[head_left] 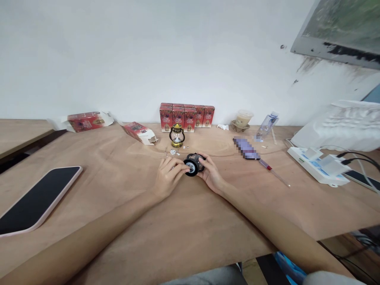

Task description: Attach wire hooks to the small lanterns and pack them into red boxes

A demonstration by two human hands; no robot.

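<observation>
A small black lantern (196,157) lies tipped on its side between my hands, its round base turned toward me. My right hand (212,176) wraps around its body from the right. From the left, my left hand (169,178) is closed in a pinch, fingertips at the pale middle of the base; anything between them is too small to make out. Just beyond my hands stands an upright black-and-gold lantern (177,136). Small whitish scraps (174,152) lie in front of it.
Several red boxes (190,118) stand against the wall; two opened boxes (89,121) (139,132) lie left of them. A phone (41,198) is at left. To the right are a screwdriver (274,173), cup (244,118), bottle (267,124), power strip (317,168) and white foam (332,126).
</observation>
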